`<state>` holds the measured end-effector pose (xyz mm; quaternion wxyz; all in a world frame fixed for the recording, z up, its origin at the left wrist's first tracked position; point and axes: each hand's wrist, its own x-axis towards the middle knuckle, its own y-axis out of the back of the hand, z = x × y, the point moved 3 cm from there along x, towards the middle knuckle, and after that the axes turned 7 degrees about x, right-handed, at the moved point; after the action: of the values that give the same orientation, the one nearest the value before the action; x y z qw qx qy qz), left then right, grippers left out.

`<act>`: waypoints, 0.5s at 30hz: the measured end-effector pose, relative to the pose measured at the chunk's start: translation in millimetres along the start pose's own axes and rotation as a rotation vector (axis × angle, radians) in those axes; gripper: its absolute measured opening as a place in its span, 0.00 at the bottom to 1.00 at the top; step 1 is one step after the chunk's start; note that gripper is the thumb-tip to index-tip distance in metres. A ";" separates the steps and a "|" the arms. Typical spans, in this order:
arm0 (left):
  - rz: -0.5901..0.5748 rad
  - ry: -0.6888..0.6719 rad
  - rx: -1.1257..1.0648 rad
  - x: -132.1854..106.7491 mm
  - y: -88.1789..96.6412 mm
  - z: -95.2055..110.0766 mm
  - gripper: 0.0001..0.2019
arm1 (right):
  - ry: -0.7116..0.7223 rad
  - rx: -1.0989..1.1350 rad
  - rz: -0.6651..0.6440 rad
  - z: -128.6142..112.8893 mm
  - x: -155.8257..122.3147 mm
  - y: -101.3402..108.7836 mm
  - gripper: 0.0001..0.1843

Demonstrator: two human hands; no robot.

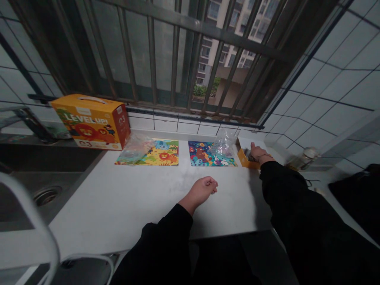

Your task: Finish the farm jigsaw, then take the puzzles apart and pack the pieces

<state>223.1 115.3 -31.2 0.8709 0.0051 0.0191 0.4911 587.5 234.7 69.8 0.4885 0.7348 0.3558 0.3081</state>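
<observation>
Orange box (242, 160) under right grip (259, 153), left grip (203, 189) fisted on counter (118, 202)

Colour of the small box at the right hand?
Orange small box, best in the head view.

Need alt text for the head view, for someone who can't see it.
The right hand reaches into a small orange tray at the back of a white counter; the left hand rests on it in a fist. Two colourful puzzles with clear bags on them lie below a barred window, a big orange box beside the sink.
</observation>
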 end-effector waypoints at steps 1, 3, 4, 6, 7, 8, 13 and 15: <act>0.000 -0.002 0.002 0.4 0.3 0.0 0.10 | 0.015 0.014 0.013 -2.9 -0.5 1.2 0.38; 0.003 -0.002 0.003 0.4 1.2 0.5 0.10 | 0.081 0.058 0.041 -13.0 -2.9 0.4 0.34; 0.005 -0.002 0.004 0.1 1.9 0.9 0.10 | 0.131 0.083 0.042 -20.2 -4.7 -2.3 0.32; 0.007 -0.005 0.006 -0.9 3.5 1.9 0.11 | 0.239 0.135 0.010 -37.4 -9.1 -12.2 0.28; 0.008 -0.008 0.007 -1.3 4.2 2.2 0.12 | 0.284 0.158 -0.022 -46.5 -11.5 -19.1 0.28; 0.010 -0.011 0.008 -1.5 5.0 2.4 0.12 | 0.317 0.177 -0.061 -55.3 -13.8 -26.7 0.28; -0.008 -0.023 0.036 1.2 6.1 0.2 0.13 | 0.382 0.212 -0.239 -87.7 -25.4 -64.1 0.26; -0.017 -0.020 0.058 2.8 7.5 -0.9 0.12 | 0.399 0.227 -0.241 -93.5 -29.9 -72.1 0.22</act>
<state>218.1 121.6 -31.9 0.8745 0.0353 0.0248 0.4831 480.1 276.1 30.2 0.3564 0.6618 0.5625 0.3444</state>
